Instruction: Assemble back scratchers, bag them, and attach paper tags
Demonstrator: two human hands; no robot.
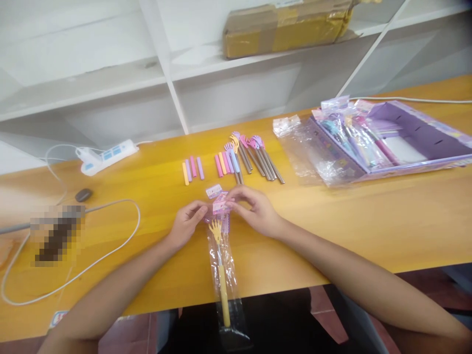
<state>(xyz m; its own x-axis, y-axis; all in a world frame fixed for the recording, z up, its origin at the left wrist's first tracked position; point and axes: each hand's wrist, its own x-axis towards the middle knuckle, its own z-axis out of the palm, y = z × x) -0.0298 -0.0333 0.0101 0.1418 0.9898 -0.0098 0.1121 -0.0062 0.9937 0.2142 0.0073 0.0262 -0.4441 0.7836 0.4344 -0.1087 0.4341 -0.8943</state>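
Observation:
A yellow hand-shaped back scratcher (221, 265) lies in a clear plastic sleeve that hangs over the near edge of the wooden table (387, 216). My left hand (187, 222) and my right hand (254, 209) both pinch the pink card header (220, 204) at the sleeve's top. A small pink label (214, 191) lies just beyond my fingers. Farther back lie several loose pastel handles (193, 169) and a row of unwrapped scratchers (254, 157) with metal shafts.
An open purple display box (416, 137) with more packaged scratchers sits at the right, beside crumpled clear wrappers (306, 147). A white power strip (106, 155) and its looping cable (110, 246) occupy the left. A cardboard box (287, 27) rests on the white shelf behind.

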